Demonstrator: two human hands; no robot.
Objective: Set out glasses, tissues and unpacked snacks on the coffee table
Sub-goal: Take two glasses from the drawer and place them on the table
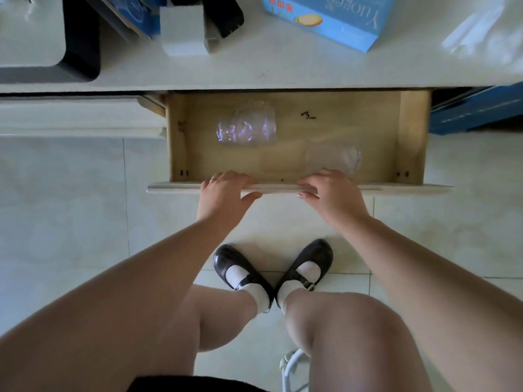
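Both hands, left [226, 188] and right [331, 190], grip the front edge of the open wooden drawer [300, 186] at mid-frame. Inside lie two clear rounded glasses [246, 127] [334, 158] on their sides. A blue snack box [325, 18] sits on the pale smooth surface [254, 69] at upper right.

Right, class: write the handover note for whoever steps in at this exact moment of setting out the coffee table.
Left hand and right hand: both grip the front edge of the open drawer, holding nothing else.
Two clear glasses lie on their sides inside the drawer.
Blue snack box sits on the table, still closed up.
Done: drawer open.
Left: lift the glasses out, set out tissues, unpack snacks.
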